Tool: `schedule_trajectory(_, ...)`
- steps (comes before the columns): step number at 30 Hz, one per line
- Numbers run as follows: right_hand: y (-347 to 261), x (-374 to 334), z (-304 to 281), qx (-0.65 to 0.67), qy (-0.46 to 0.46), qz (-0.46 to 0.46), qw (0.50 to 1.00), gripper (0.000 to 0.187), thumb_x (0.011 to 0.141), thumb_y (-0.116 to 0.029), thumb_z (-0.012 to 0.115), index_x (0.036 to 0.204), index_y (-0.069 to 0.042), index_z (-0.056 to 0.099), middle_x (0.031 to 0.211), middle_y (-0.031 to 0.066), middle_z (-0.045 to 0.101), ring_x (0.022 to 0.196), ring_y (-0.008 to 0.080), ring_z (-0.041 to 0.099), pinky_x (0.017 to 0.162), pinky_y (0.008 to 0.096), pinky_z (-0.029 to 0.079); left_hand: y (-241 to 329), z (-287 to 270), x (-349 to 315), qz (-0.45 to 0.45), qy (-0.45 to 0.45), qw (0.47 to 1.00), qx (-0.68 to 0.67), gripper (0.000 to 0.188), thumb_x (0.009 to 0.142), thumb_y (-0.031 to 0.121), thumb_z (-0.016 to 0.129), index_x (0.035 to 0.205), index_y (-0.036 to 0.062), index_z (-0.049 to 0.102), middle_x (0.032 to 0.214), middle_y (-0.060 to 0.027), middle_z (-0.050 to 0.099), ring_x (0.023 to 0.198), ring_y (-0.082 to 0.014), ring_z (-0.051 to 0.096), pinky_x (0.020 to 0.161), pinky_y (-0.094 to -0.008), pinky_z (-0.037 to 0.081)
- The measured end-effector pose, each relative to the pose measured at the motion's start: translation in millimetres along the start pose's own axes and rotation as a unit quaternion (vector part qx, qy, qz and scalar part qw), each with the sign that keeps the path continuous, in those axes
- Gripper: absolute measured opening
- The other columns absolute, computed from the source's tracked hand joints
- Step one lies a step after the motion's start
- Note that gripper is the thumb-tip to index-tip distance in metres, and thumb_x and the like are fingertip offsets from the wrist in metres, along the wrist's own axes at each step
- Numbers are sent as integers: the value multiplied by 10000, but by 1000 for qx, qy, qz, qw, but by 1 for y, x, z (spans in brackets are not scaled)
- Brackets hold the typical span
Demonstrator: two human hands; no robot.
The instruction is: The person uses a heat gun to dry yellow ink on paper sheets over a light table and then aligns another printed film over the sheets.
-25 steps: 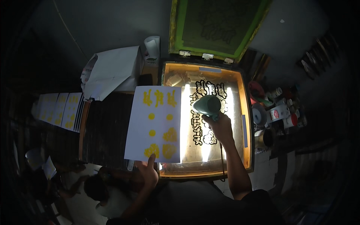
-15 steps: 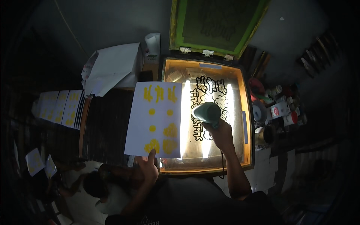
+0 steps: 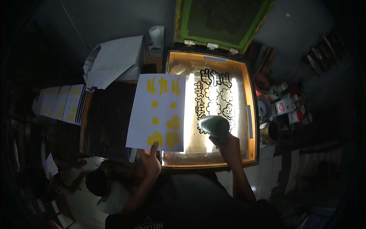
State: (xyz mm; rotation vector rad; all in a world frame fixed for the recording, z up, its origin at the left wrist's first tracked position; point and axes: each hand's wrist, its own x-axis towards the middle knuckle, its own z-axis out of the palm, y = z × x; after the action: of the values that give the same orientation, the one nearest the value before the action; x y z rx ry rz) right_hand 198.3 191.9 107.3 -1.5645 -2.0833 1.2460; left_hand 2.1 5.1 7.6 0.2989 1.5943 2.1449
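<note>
My left hand (image 3: 151, 161) pinches the near edge of a white paper sheet (image 3: 152, 112), thumb on top. Yellow printed shapes and dots cover the sheet, which overlaps the left side of a lit glass-topped light table (image 3: 252, 147). My right hand (image 3: 229, 148) is wrapped round the handle of a dark green hair dryer (image 3: 216, 126), its nozzle pointing left. Beneath the dryer, black outlined flowers and lettering (image 3: 212, 92) show on the bright surface; the dryer hides part of their near end.
A hinged screen frame (image 3: 225, 24) stands raised behind the light table. To the left are a crumpled white paper wrapping (image 3: 116, 57), a dark board (image 3: 108, 118) and printed sheets (image 3: 59, 102). Jars and bottles (image 3: 282, 107) crowd the right. Another person (image 3: 101, 187) is at lower left.
The hair dryer in my right hand has moved nearer to me and slightly right, uncovering the flowers. My left hand still holds the sheet; the whole view has shifted slightly.
</note>
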Motion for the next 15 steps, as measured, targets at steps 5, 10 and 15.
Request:
schedule_trajectory(5,6,-17,0,14,-23,-16,1000,340,889,-214,845,1105,24,733,865,142,774,787,192,751,709,348,567,-2,0,-1,-4,7,1000,-5,572,971,-23,632,1486,-38,382,1459,-157,503,1365,-243,485,1172,-412,353)
schedule_trajectory(10,6,-30,4,-27,-33,-62,997,363,875,-214,860,1108,31,729,950,177,788,903,243,782,771,378,591,2,-1,-1,-2,-14,1000,5,577,972,-30,625,1491,-38,374,1466,-160,498,1375,-245,480,1176,-416,352)
schedule_trajectory(15,5,-36,6,-31,-47,-61,997,357,874,-217,861,1100,29,733,950,175,789,922,246,784,781,379,597,3,2,-1,2,-4,1000,8,575,980,-24,618,1496,-39,364,1468,-163,496,1376,-248,479,1178,-416,349)
